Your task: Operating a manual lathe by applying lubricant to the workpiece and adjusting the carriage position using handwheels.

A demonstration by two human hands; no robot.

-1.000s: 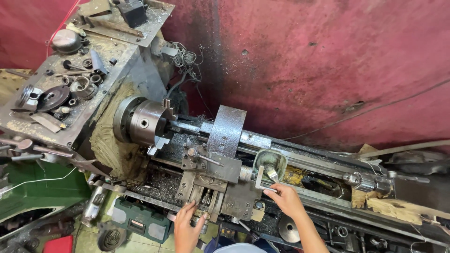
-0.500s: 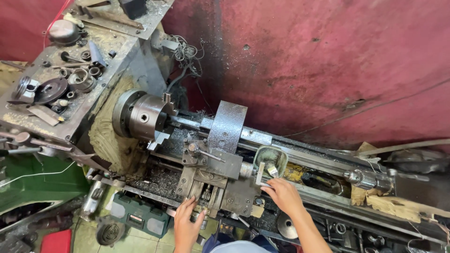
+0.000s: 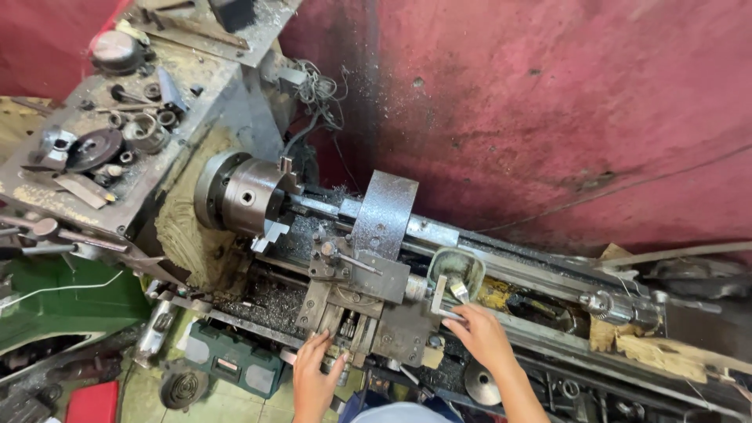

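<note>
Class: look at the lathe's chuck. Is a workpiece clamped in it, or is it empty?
Loaded: a metal bar sticks out of the chuck toward the carriage.

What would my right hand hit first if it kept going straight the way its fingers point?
Probably the small metal piece just past the right hand's fingertips, inside the oval green tray on the lathe carriage; depth is hard to judge from above.

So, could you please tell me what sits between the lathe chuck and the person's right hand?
In the head view, the carriage with its tool post and upright grey guard plate lies between the chuck and the right hand.
</note>
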